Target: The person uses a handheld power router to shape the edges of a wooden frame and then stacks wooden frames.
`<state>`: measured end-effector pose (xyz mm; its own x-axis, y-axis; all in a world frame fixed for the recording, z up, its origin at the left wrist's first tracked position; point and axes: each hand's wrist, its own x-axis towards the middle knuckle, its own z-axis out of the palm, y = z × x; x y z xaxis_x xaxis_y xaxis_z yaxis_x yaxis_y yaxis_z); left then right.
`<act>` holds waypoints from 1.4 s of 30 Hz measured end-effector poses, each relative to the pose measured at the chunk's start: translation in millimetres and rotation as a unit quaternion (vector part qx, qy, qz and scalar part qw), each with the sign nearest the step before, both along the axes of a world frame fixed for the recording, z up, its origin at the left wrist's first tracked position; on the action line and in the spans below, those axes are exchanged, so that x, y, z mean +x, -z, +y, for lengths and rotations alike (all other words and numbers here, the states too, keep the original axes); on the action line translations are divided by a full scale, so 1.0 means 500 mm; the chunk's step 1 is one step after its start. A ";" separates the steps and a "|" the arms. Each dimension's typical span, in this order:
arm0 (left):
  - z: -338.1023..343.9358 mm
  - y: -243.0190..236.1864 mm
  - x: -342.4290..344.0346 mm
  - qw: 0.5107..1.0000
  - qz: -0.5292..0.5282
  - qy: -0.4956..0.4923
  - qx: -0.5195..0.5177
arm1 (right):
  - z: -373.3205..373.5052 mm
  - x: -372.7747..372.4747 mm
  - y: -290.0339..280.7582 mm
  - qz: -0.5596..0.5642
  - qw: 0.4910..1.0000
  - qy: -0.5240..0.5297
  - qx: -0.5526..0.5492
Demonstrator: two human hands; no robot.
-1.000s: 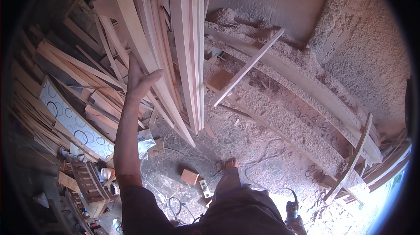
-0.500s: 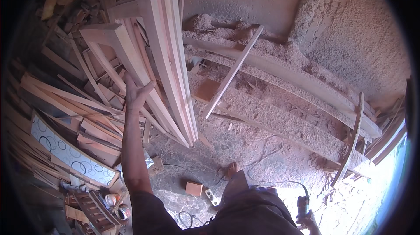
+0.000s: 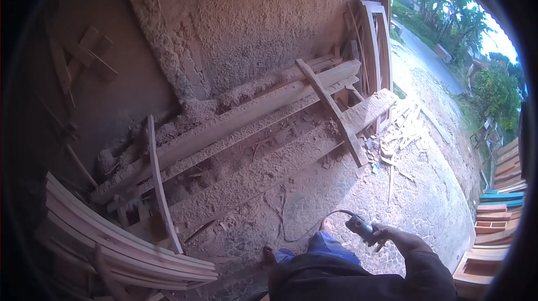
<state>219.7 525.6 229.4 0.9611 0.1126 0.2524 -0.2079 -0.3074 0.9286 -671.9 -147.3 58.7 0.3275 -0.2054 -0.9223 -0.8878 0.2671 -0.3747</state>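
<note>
In my right hand is a corded power tool with a grey-green body, fingers wrapped round it, held out over the floor to the right. Its black cable loops back to the left along the ground. At the lower left, in shade, my left hand is on a pale wooden frame, one of several long frame pieces stacked together there. The hand looks closed round a frame member, though its fingers are dim.
Sawdust-covered beams lie along the rough wall, crossed by a thin strip and a thicker plank. Offcuts litter the sunlit floor. An upright frame leans at the back; stacked wooden pieces stand far right.
The view has swung right, bringing the outdoor road and plants in. The wooden frames and my left hand now sit at the lower left; my right hand with the power tool shows more fully.
</note>
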 end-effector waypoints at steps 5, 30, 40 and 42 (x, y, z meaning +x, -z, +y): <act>-0.204 0.007 -0.065 0.967 -0.198 -0.123 0.105 | 0.073 -0.021 -0.041 -0.040 0.984 0.165 0.062; -1.128 0.601 -1.107 0.807 0.520 0.269 0.078 | -0.190 -0.397 0.063 -0.187 0.886 0.413 -0.097; -1.231 0.693 -1.188 0.876 0.421 0.233 -0.027 | -0.338 -0.494 0.203 -0.352 0.878 -0.220 -0.239; -1.143 0.732 -1.258 0.890 0.405 0.206 -0.042 | -0.421 -0.530 0.283 -0.223 0.968 -0.114 0.032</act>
